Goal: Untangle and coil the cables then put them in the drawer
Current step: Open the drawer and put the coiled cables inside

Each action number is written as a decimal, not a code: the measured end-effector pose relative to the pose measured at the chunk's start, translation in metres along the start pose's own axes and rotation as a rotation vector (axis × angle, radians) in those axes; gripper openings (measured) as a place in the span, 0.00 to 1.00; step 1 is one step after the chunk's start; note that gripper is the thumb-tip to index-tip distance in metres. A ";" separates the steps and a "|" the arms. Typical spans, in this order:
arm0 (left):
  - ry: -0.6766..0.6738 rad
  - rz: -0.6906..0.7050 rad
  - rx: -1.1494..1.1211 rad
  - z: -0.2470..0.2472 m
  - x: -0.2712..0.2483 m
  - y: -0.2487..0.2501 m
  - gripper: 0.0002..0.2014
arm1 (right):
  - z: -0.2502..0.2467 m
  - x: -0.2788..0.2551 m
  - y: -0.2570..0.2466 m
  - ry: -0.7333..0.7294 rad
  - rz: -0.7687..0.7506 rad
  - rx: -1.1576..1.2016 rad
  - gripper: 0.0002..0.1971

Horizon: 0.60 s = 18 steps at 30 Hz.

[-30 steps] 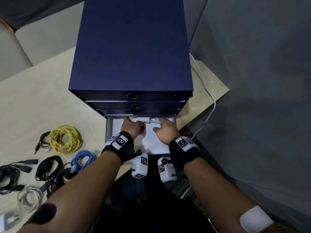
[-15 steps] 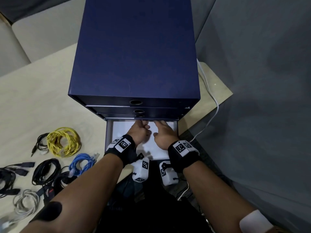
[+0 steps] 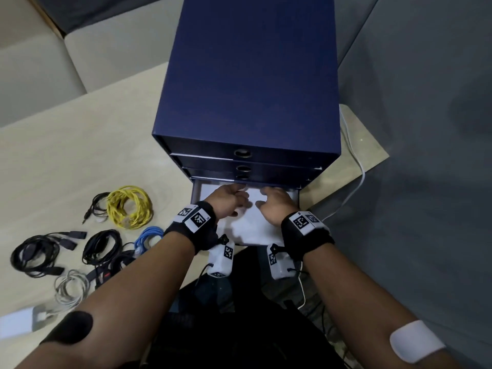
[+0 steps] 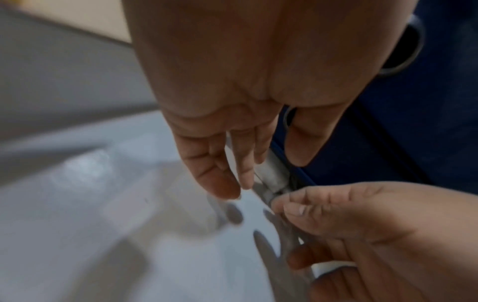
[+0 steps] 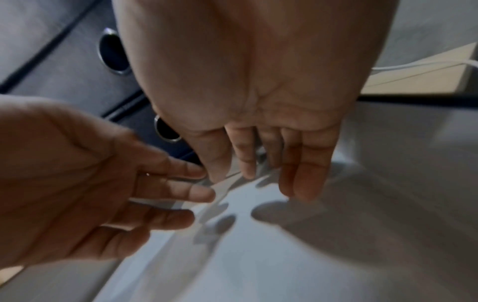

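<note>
The dark blue drawer cabinet point(image 3: 253, 75) has its bottom drawer point(image 3: 255, 230) pulled out, showing a white floor. Both my hands are inside it. My left hand point(image 3: 229, 201) has straight fingers point(image 4: 222, 179) pointing down at the drawer floor and holds nothing. My right hand point(image 3: 274, 206) hangs beside it with loosely bent fingers point(image 4: 297, 202), whose tips touch the end of a white cable point(image 4: 274, 173). That cable lies at the back of the drawer, mostly hidden under the drawers above.
Coiled cables lie on the table left of the cabinet: yellow point(image 3: 130, 206), blue point(image 3: 149, 235), two black point(image 3: 101, 246) point(image 3: 34, 251), a pale grey one point(image 3: 72, 288) by a white adapter point(image 3: 16, 323). A white cord point(image 3: 354, 161) runs off the table's right edge.
One second ago both hands held the white cable at the drawer's back. They have let it go and drawn back a little toward me, fingers loosened.
</note>
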State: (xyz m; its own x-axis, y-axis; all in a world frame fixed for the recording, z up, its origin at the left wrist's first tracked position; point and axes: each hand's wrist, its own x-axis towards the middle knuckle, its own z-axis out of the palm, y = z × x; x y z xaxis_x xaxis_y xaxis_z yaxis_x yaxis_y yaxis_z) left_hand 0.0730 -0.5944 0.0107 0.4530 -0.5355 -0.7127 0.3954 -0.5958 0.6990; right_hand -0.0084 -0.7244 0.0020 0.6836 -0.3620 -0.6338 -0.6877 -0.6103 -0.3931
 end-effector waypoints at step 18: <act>0.397 0.184 0.245 -0.179 -0.167 -0.119 0.17 | 0.083 -0.070 -0.138 0.041 -0.248 0.130 0.07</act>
State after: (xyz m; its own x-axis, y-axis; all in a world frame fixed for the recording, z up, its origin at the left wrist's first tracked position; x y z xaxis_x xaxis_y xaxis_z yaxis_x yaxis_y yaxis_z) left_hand 0.0937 -0.3267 0.0566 0.7854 -0.4046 -0.4684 0.1025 -0.6613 0.7431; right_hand 0.0184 -0.5564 0.0454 0.8423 -0.2424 -0.4815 -0.5221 -0.5891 -0.6168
